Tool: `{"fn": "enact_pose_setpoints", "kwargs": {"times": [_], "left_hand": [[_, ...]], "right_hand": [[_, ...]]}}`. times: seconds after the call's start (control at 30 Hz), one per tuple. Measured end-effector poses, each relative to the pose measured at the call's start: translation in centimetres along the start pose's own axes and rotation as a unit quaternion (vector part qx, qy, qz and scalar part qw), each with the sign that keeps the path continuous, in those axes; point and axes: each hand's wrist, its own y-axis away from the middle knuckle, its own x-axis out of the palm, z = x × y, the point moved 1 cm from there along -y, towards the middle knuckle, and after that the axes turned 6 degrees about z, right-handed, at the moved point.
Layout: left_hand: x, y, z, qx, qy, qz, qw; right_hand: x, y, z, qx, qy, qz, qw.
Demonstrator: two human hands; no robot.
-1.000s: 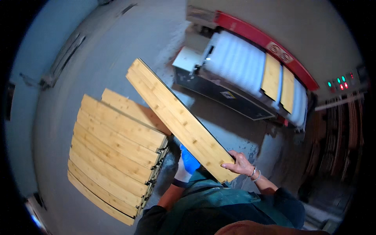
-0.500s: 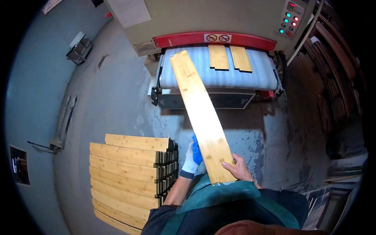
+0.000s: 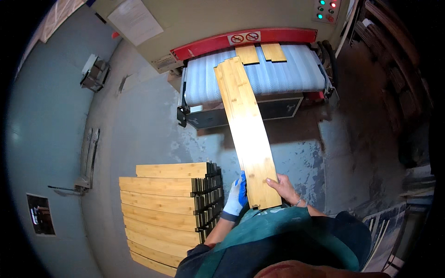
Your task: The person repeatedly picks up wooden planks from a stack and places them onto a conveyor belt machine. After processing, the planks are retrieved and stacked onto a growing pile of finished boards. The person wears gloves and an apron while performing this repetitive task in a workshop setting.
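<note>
A long light-brown wooden plank [image 3: 250, 134] stretches away from my body, its far end over the near part of the white conveyor belt [image 3: 204, 85]. My left hand [image 3: 237, 194], in a white and blue glove, grips the plank's left edge near its close end; part of its fingers is hidden behind the board. At the right edge, my bare right hand [image 3: 283, 187] holds on with the thumb on top and the other fingers underneath. Two more planks, a left one [image 3: 247, 54] and a right one [image 3: 274, 52], lie on the belt, partly under the machine's red bar.
Stacked planks [image 3: 160, 201] with dark grooved ends stand on the left beside my left arm. The machine's red bar [image 3: 199, 48] spans the belt, and a panel of lit buttons [image 3: 327, 10] is at upper right. A pallet jack [image 3: 85, 162] stands by the left wall.
The two planks on the belt have slid farther under the red bar. My view has shifted, and the held plank now points more nearly straight ahead, still in both hands.
</note>
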Motion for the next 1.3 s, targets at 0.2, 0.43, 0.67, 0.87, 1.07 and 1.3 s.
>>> {"fn": "enact_pose_setpoints", "kwargs": {"times": [0.2,0.43,0.67,0.87,1.07,1.3], "left_hand": [[-3.1,-1.7,0.7,-0.230,0.296,-0.117,0.920],[-7.7,-2.0,5.7,-0.247,0.255,-0.130,0.926],[-9.0,-2.3,2.6,-0.253,0.209,-0.091,0.940],[-9.9,-4.3,1.5,-0.263,0.214,-0.104,0.935],[-11.7,-6.8,6.4,-0.244,0.215,-0.107,0.939],[-13.7,-10.0,5.1,-0.195,0.118,-0.076,0.971]], "right_hand": [[-2.6,-1.3,1.7,0.013,-0.224,-0.008,0.974],[-7.8,1.7,3.7,-0.032,-0.119,-0.033,0.992],[-4.1,1.3,1.2,-0.013,-0.258,-0.018,0.966],[-3.6,-3.5,0.4,-0.031,-0.263,-0.021,0.964],[-2.3,-6.8,2.1,-0.040,-0.296,-0.040,0.953],[-3.1,-10.7,1.4,-0.038,-0.280,-0.045,0.958]]}}
